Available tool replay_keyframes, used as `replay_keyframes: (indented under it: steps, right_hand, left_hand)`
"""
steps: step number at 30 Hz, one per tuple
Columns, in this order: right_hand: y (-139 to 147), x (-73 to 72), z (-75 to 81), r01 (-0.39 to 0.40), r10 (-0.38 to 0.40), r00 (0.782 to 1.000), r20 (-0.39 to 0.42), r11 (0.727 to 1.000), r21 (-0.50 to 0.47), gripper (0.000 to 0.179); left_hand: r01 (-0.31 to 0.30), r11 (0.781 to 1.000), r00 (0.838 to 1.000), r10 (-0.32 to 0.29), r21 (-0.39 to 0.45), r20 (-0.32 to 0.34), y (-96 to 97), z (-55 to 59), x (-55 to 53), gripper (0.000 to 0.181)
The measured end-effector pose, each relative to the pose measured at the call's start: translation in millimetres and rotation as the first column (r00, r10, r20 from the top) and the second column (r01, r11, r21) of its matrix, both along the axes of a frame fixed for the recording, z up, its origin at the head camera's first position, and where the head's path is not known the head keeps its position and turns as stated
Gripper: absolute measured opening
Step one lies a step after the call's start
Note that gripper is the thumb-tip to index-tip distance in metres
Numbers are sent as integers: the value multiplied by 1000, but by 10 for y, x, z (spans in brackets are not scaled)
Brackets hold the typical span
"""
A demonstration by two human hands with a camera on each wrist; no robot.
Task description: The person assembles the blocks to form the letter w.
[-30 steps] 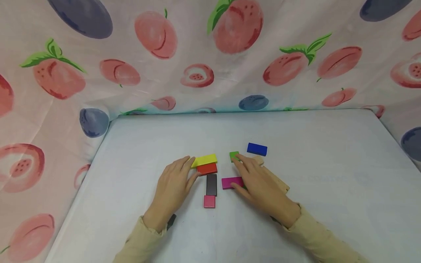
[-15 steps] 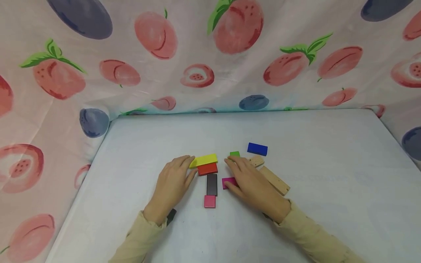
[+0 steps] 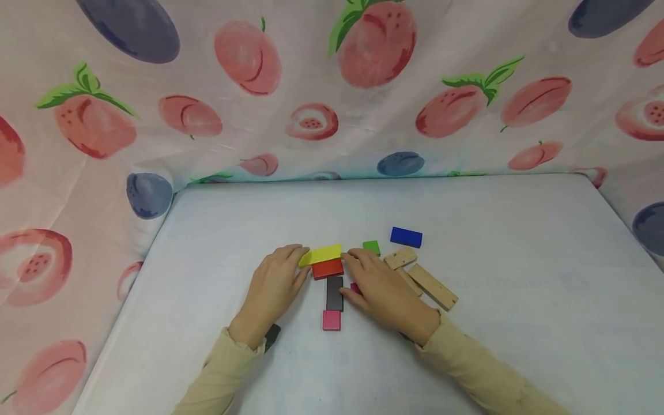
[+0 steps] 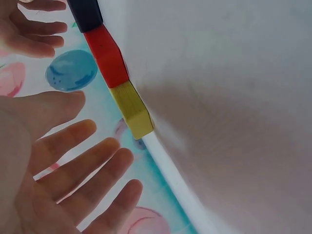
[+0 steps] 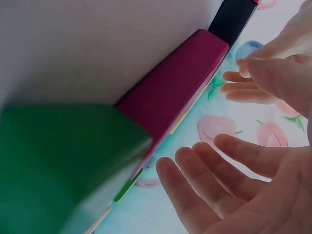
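Note:
My left hand (image 3: 272,288) hovers with relaxed, spread fingers at the left end of a yellow block (image 3: 320,255). A red block (image 3: 328,269) lies along the yellow one's near side. Below them a black block (image 3: 334,294) and a pink square block (image 3: 331,320) form a line. My right hand (image 3: 386,291) reaches over a magenta block (image 3: 355,287), mostly hidden in the head view, its fingertips close to the yellow block's right end and its thumb by the black block. The right wrist view shows those fingers loose and holding nothing, with a large green block (image 5: 58,156) beyond the magenta one.
Behind the right hand lie a small green block (image 3: 371,248), a blue block (image 3: 406,237) and plain wooden blocks, one short (image 3: 400,257) and one long (image 3: 433,286). A fruit-print cloth (image 3: 363,132) rises behind the white table (image 3: 519,230).
My right hand has moved left across the magenta block toward the yellow and red ones, uncovering the small green block and wooden blocks. The left hand stays nearly still.

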State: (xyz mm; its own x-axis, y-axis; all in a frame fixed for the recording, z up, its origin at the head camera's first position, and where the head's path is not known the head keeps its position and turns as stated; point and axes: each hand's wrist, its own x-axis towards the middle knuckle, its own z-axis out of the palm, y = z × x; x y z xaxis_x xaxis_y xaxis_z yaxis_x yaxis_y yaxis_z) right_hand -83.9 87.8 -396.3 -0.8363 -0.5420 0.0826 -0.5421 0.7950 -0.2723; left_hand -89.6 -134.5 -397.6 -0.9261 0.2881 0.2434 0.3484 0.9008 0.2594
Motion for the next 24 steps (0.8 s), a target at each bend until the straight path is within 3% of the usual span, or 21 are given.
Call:
replay_keyframes:
  steps: [14,24]
  right_hand:
    - [-212,-95,9,-35,35,999,23,999,-7,55]
    - [-284,-139,-26,-72,73,997,12,997,-37,43]
  left_hand:
    - [31,999,1000,-31,30,0,-30,-45,-108,36]
    - [39,999,999,-39,21,24,-34,-51,-116,33]
